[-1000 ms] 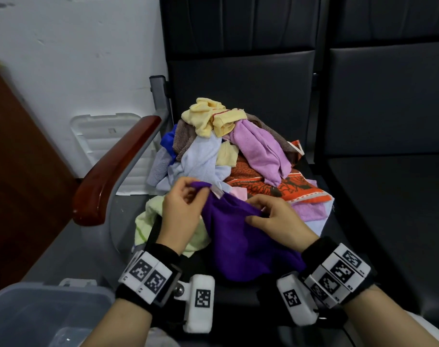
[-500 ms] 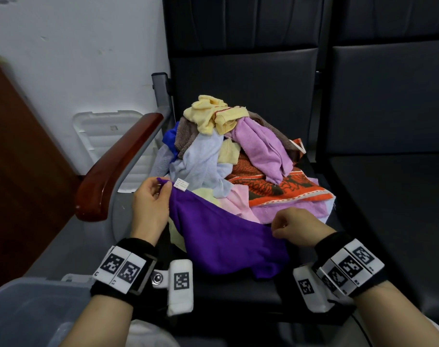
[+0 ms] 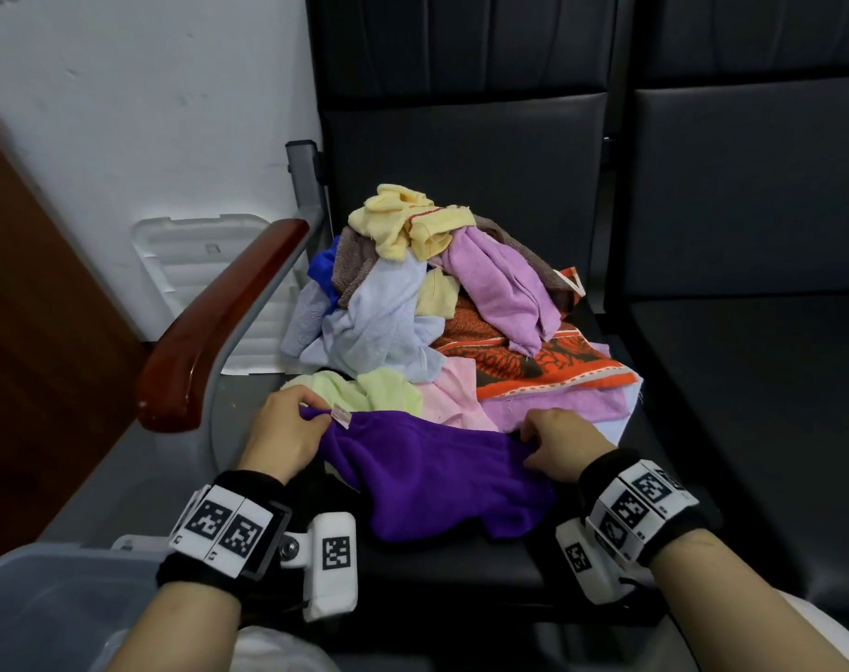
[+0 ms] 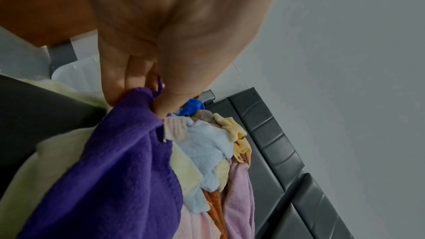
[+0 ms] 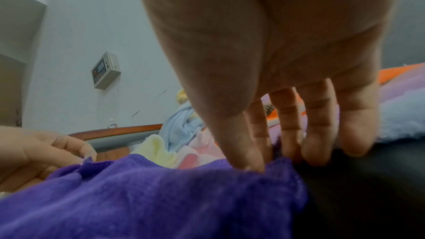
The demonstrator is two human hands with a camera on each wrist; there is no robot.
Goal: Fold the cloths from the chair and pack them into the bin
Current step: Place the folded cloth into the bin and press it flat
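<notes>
Two hands on purple cloth [image 3: 432, 477] at chair seat [image 3: 461, 569] front edge, before cloth pile [image 3: 442, 303]. Left hand [image 4: 165, 46]: pinching tagged corner. Right hand [image 5: 276, 61]: fingertips gripping opposite corner. Risk: loose pinch slipping, cloth sliding off seat.

White lid [image 3: 204, 264] against wall; wall panel [image 5: 105, 70]

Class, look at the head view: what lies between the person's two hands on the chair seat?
The purple cloth spans the gap, its far edge pinched by the left hand at the tagged corner and by the right hand at the other. The head view shows this best.
</notes>
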